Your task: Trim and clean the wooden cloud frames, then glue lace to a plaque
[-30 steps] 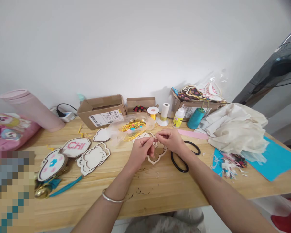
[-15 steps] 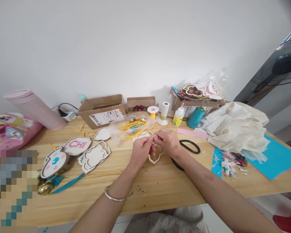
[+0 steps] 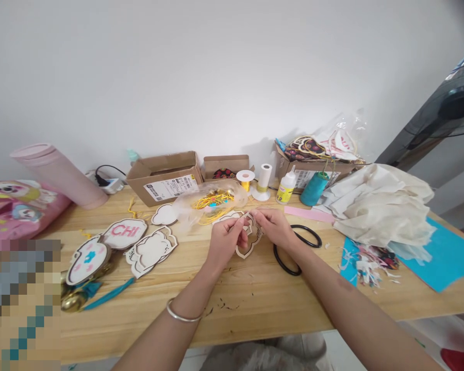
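My left hand (image 3: pixel 227 238) is closed, thumb and fingertips pinched at the upper edge of a thin wooden outline frame (image 3: pixel 246 254). Opposite it, my right hand (image 3: pixel 274 226) pinches the same edge, fingertips close to those of the left. The frame has a wavy border and an open middle, and my fingers hide part of it. Behind my hands lies another pale wooden cut-out (image 3: pixel 221 218), partly covered. Beside my right wrist, black scissor handles (image 3: pixel 308 236) rest on the table; their blades are hidden.
Decorated plaques (image 3: pixel 124 233) and white-faced cut-outs (image 3: pixel 150 252) lie to the left. Behind stand cardboard boxes (image 3: pixel 166 181), yellow thread (image 3: pixel 246 183), a glue bottle (image 3: pixel 286 186) and a teal thread cone (image 3: pixel 314 188). Cream fabric (image 3: pixel 382 206), scraps (image 3: pixel 367 265) and blue sheets (image 3: pixel 436 263) lie right.
My hands have moved slightly apart, the right one shifting rightward. The wooden frame has tilted and risen a little between them. More of the near scissor handle shows.
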